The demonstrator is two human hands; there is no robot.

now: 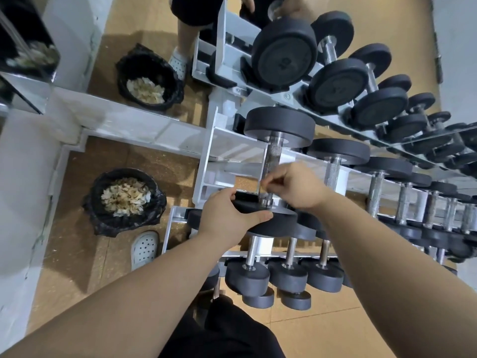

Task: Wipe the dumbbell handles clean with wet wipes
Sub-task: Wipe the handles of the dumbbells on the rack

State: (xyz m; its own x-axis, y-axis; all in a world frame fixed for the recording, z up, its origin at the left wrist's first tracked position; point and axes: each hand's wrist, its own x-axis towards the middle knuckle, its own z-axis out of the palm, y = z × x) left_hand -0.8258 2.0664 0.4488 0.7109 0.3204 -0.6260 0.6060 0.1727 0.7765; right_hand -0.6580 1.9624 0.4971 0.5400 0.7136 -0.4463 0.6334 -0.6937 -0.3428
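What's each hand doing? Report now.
Left hand: grips the dumbbell's near head.
Right hand: pinches the dumbbell handle.

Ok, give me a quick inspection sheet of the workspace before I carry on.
Surface: white rack, dumbbells in rows.
Job's things: leftmost dumbbell, knurled handle; wipe not discernible.
Clutter: bin of used wipes on the floor.
Hands: left hand grips the dumbbell's near head; right hand at the handle, fingers curled.
Cables: nothing seen.
Surroundings: mirror behind the rack.
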